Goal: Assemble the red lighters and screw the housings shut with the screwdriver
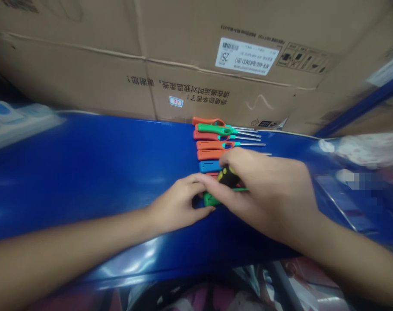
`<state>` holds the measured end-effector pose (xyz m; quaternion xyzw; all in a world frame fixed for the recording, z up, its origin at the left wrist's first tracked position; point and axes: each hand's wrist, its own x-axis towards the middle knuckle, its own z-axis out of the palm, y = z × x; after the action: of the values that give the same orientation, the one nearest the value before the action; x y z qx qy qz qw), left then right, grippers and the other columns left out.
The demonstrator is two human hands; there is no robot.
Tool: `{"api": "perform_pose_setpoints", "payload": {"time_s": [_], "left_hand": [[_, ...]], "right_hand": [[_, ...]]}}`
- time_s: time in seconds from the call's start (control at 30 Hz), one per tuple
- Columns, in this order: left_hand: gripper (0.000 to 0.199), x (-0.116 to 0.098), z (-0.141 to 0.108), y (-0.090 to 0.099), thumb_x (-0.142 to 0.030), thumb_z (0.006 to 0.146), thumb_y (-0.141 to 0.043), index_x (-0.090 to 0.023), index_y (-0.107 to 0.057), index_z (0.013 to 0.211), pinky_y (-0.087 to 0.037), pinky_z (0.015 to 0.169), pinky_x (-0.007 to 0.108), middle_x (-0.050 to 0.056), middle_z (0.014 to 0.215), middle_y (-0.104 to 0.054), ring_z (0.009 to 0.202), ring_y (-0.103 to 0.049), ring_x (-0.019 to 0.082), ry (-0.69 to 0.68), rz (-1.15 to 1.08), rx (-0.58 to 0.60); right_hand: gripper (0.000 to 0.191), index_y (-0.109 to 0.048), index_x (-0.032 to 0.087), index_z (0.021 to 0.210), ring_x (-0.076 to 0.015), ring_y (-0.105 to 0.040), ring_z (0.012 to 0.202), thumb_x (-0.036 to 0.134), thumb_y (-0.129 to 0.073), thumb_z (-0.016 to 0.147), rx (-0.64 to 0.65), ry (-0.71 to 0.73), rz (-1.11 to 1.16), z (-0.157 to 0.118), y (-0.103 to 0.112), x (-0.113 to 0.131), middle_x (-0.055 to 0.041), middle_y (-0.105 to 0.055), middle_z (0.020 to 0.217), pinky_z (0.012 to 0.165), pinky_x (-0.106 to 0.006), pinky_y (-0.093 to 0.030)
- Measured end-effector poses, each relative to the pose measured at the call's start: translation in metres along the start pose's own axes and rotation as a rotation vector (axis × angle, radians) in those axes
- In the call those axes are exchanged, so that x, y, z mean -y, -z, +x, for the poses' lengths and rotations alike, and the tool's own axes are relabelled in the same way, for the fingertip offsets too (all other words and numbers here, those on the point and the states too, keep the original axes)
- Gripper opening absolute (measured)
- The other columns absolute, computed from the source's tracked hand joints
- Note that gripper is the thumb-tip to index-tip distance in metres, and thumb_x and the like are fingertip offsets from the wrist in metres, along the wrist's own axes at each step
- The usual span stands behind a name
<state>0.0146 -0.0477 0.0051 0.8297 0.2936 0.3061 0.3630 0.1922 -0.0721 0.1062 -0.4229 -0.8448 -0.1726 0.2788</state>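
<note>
Several long-nosed lighters lie in a column on the blue surface, metal tips to the right. Among them are an orange lighter point(204, 145), a blue lighter point(209, 166) and, on top near the back, a green lighter point(212, 128). My right hand point(267, 190) is closed round a black and yellow tool point(228, 177), over the nearer lighters. The tool's lower end is hidden. Fingers of my left hand point(180, 203) pinch the left end of the nearest green lighter point(211, 199), close to my right thumb.
A large cardboard box point(102, 73) stands along the back of the blue surface point(70, 172). A blurred white and light-blue item point(18, 121) is at the left. At the right are a blue post point(358, 106), a plastic-wrapped bundle point(371, 149) and a flat clear item point(342, 203).
</note>
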Motion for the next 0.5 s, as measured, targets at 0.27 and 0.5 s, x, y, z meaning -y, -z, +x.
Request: {"api": "perform_pose_setpoints", "payload": {"time_s": [0.27,0.5], "left_hand": [[0.029,0.005,-0.003,-0.002,-0.022,0.084,-0.069,-0.019,-0.068,0.113,-0.055,0.090,0.035,0.006,0.112,-0.068,0.105,-0.066,0.023,0.002,0.009,0.013],[0.032,0.003,-0.002,-0.002,-0.021,0.082,-0.072,-0.018,-0.067,0.114,-0.055,0.091,0.034,0.007,0.111,-0.065,0.102,-0.064,0.021,0.011,0.025,0.003]], "right_hand": [[0.018,-0.057,0.017,0.105,-0.0189,-0.062,0.065,0.027,-0.045,0.095,0.308,0.151,0.097,0.021,0.004,-0.001,-0.0062,-0.068,0.082,0.053,-0.029,-0.036],[0.038,-0.058,0.019,0.075,-0.0172,-0.052,0.052,0.044,-0.041,0.099,0.329,0.191,-0.067,0.025,0.017,-0.011,-0.0024,-0.059,0.060,0.051,-0.031,-0.027]]}}
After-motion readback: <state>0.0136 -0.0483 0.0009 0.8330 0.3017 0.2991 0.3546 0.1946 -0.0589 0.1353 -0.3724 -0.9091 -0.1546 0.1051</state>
